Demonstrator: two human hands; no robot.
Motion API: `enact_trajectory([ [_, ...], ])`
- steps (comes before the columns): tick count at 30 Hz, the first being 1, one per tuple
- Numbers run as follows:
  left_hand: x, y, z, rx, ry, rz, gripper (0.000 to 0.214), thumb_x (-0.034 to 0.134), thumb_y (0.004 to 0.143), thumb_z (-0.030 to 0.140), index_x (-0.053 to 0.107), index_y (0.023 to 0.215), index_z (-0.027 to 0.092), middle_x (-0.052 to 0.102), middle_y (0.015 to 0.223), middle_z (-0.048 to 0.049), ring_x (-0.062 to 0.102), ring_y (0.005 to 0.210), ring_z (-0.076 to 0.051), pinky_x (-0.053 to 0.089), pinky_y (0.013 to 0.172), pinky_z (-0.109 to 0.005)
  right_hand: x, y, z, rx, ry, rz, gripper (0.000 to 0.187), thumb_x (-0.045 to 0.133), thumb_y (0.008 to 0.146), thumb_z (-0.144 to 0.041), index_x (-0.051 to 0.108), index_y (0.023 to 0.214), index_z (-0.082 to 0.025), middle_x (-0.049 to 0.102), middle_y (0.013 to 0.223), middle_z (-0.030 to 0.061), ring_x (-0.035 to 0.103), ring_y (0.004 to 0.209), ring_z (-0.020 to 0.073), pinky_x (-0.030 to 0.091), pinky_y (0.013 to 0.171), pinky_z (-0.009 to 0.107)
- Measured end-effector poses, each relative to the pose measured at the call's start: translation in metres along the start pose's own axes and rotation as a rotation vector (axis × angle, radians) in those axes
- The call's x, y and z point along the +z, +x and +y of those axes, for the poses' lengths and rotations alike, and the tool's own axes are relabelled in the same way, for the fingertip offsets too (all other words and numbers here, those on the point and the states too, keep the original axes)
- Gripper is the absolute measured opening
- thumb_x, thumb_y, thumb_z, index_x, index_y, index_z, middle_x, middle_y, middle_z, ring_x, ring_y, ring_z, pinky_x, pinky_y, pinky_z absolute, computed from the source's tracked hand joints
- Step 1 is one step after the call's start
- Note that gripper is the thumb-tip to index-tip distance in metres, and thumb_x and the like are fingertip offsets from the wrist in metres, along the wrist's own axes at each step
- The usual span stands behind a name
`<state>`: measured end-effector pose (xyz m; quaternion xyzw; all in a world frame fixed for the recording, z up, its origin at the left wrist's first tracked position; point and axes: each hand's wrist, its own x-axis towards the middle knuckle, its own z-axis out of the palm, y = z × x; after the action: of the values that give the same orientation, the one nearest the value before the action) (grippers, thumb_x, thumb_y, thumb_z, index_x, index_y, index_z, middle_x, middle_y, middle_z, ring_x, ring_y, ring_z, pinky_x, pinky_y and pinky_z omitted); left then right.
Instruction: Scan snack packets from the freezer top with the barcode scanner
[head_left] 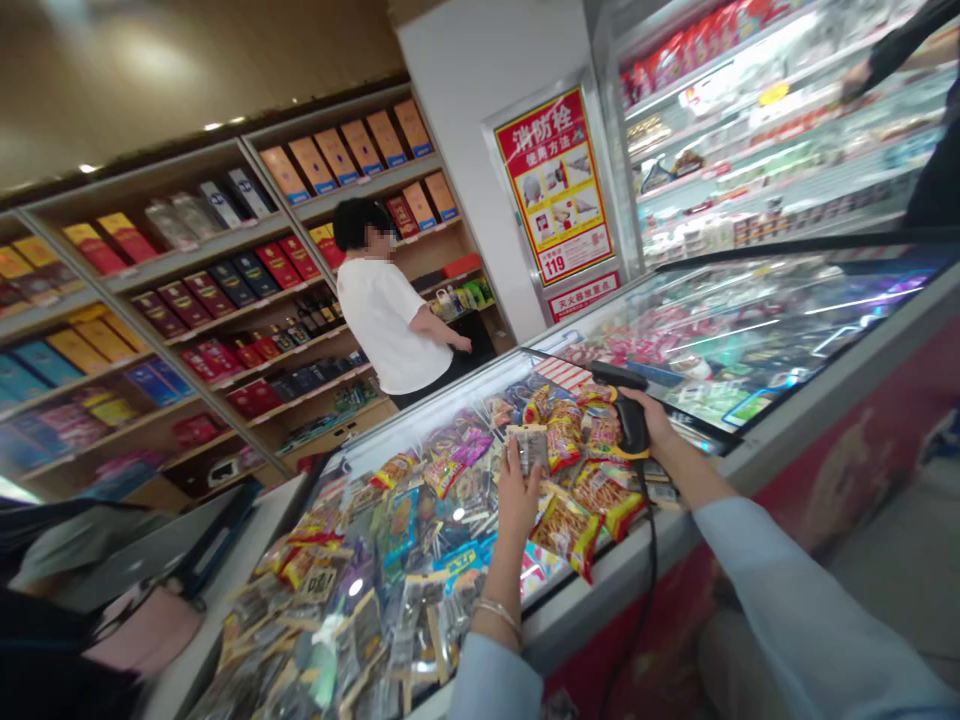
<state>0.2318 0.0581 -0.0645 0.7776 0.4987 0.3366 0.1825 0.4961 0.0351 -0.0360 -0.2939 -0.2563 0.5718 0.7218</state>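
Your left hand (pixel 517 497) grasps a small clear packet (pixel 531 450) between its fingers (pixel 512 462), long axis roughly upright, above heaped snack packets (pixel 450 530) in the display chest (pixel 825 425). Your right hand (pixel 652 425) clenches a corded barcode scanner (pixel 622 376), its nose angled toward the packet, near it and apart. Beyond stands a person (pixel 386 325) before shelves of boxed goods (pixel 225 290).

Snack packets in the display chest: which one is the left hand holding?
The small silver packet in the left hand, held up off the pile, unlike the red-and-yellow packets.

Silver packet (pixel 531 449) upright; black-yellow corded barcode scanner (pixel 631 422).
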Motion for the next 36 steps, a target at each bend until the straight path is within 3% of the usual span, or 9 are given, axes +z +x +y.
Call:
enact_trajectory([
  [9,0.017,-0.006,0.015,-0.034,0.13,0.117,0.067,0.036,0.093,0.047,0.019,0.152,0.02,0.03,0.151,-0.0211,0.039,0.136,-0.032,0.037,0.105,-0.046,-0.002,0.003,0.003,-0.008,-0.072,-0.011,0.022,0.063,0.073,-0.04,0.06,0.076,-0.018,0.059,0.055,0.0019,0.051,0.042,0.0126,0.043,0.039,0.022],
  [18,0.004,-0.003,0.017,-0.058,0.094,0.153,0.064,0.034,0.093,0.051,0.03,0.148,0.02,0.033,0.152,-0.0163,0.037,0.138,-0.028,0.032,0.111,-0.042,-0.001,-0.001,0.001,-0.002,-0.048,0.006,0.022,0.062,0.074,-0.041,0.059,0.071,-0.019,0.06,0.055,0.0024,0.051,0.042,0.0137,0.042,0.037,0.023],
  [25,0.006,-0.003,0.012,-0.028,0.008,0.117,0.059,0.028,0.095,0.043,0.03,0.148,0.017,0.034,0.153,-0.0133,0.036,0.139,-0.021,0.031,0.113,-0.035,-0.003,0.0,0.002,-0.002,-0.067,-0.017,0.022,0.062,0.073,-0.042,0.059,0.073,-0.02,0.056,0.051,0.0008,0.051,0.04,0.0144,0.041,0.034,0.024],
  [36,-0.003,-0.005,0.021,-0.031,0.005,0.141,0.058,0.03,0.095,0.043,0.036,0.146,0.014,0.037,0.151,-0.0154,0.034,0.14,-0.023,0.028,0.114,-0.038,0.006,-0.008,-0.005,-0.031,-0.077,-0.017,0.021,0.063,0.074,-0.04,0.056,0.07,-0.021,0.055,0.051,-0.001,0.05,0.039,0.0127,0.042,0.034,0.023],
])
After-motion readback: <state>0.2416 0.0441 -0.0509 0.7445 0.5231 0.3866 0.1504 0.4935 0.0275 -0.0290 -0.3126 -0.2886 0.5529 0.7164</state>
